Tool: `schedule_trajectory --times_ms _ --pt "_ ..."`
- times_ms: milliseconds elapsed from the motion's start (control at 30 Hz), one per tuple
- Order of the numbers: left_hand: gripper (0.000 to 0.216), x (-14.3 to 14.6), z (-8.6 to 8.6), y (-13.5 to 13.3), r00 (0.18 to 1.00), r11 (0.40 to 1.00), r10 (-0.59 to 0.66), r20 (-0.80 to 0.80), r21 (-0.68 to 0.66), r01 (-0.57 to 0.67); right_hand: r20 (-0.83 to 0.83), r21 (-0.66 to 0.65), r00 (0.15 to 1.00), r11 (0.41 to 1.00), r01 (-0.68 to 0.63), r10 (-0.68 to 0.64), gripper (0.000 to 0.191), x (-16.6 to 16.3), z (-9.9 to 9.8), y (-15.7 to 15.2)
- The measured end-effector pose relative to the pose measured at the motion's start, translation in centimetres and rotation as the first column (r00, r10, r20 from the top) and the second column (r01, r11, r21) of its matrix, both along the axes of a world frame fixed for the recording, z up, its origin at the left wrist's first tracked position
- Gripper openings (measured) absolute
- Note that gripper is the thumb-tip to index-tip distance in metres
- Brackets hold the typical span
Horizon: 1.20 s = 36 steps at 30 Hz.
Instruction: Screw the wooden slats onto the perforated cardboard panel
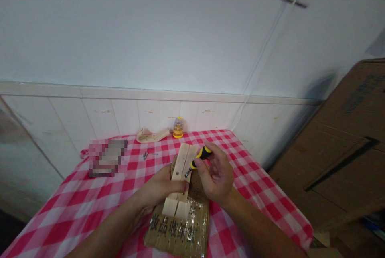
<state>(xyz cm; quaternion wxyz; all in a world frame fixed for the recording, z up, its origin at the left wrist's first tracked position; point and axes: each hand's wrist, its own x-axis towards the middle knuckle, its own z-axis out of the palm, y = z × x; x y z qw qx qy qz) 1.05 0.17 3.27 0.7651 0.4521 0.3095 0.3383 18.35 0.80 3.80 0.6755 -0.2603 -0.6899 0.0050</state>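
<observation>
Two pale wooden slats (179, 177) lie side by side on a brown cardboard sheet (180, 230) with printed characters, on a red-and-white checked tablecloth (240, 169). My left hand (159, 187) presses on the slats from the left, fingers across them. My right hand (215, 177) holds a small yellow-and-black screwdriver (201, 156), its tip pointing down at the right slat.
At the table's far edge stand a small yellow screwdriver-bit holder (178, 127) and a curved wooden piece (150, 135). A few small screws (146, 155) lie on the cloth. A blurred-out object (108, 157) sits at left. Brown cardboard boxes (345, 145) stand at right. A white cable (264, 53) hangs from a wall socket.
</observation>
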Motion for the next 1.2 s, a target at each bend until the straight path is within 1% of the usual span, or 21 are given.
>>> schedule_trajectory --times_ms 133,300,500,567,733,933,1033,1200 --pt "0.061 0.2 0.6 -0.2 1.000 1.000 0.009 -0.011 0.027 -0.009 -0.008 0.042 1.000 0.999 0.016 -0.016 0.057 0.1 0.0 -0.3" --pt "0.059 0.2 0.7 0.0 0.999 0.999 0.034 -0.029 0.035 -0.033 0.006 0.076 0.999 0.997 0.032 -0.033 0.058 0.0 0.3 -0.5" --pt "0.055 0.1 0.7 -0.1 0.996 0.997 0.069 -0.053 0.045 -0.066 0.079 0.159 0.994 0.986 0.056 -0.069 0.060 -0.2 1.3 -0.8" --pt "0.054 0.1 0.6 0.0 0.996 0.996 0.073 -0.055 0.047 -0.071 0.093 0.166 0.993 0.985 0.054 -0.070 0.060 -0.3 1.5 -0.8" --pt "0.049 0.2 0.1 0.2 0.996 0.997 0.075 -0.049 0.038 -0.073 0.106 0.128 0.991 0.989 0.068 -0.082 0.061 -0.4 1.5 -0.5" --pt "0.043 0.2 -0.4 0.4 0.996 0.996 0.085 -0.035 0.005 -0.085 0.185 0.089 0.978 0.993 0.077 -0.092 0.058 -0.4 1.8 -0.2" --pt "0.043 0.1 -0.7 0.5 0.997 0.997 0.073 -0.028 -0.002 -0.074 0.204 0.065 0.977 0.997 0.044 -0.056 0.058 -0.3 1.7 -0.2" --pt "0.045 0.0 -1.3 0.7 0.998 0.998 0.068 0.013 -0.016 -0.067 0.197 -0.059 0.979 0.998 -0.029 0.040 0.060 -0.3 0.7 -0.1"
